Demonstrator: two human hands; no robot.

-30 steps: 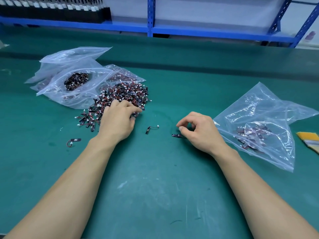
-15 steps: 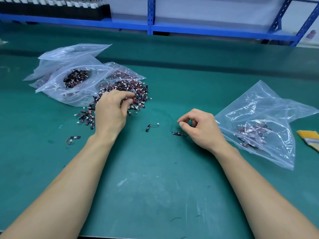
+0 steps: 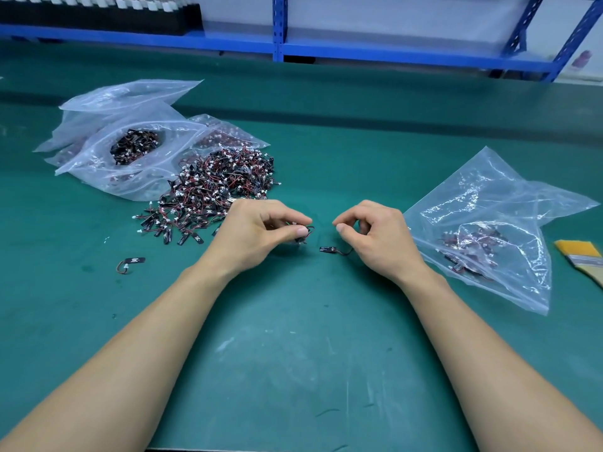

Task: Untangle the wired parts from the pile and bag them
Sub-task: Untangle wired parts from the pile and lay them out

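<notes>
My left hand [image 3: 261, 231] has come off the pile [image 3: 215, 187] and now pinches one wired part [image 3: 302, 235] between thumb and forefinger, just above the desk [image 3: 293, 353]. My right hand [image 3: 375, 238] stays curled near the bag [image 3: 489, 203]. A second wired part [image 3: 329, 249] lies by it, wire running under my palm; whether I grip it, I cannot tell.

On the surface [image 3: 310, 353] at ten o'clock, pile of wired parts [image 3: 215, 187], stacked bags [image 3: 107, 151] touching it from behind. At three o'clock, lone bag [image 3: 489, 223] with parts in it, brush [image 3: 584, 256] just outside it. Near centre, left grip [image 3: 261, 233] pinching single part [image 3: 303, 234], right grip [image 3: 378, 236] beside it, loose part [image 3: 328, 249] between them. At nine o'clock, stray part [image 3: 132, 263]. At twelve, shelving [image 3: 359, 53] behind.
</notes>
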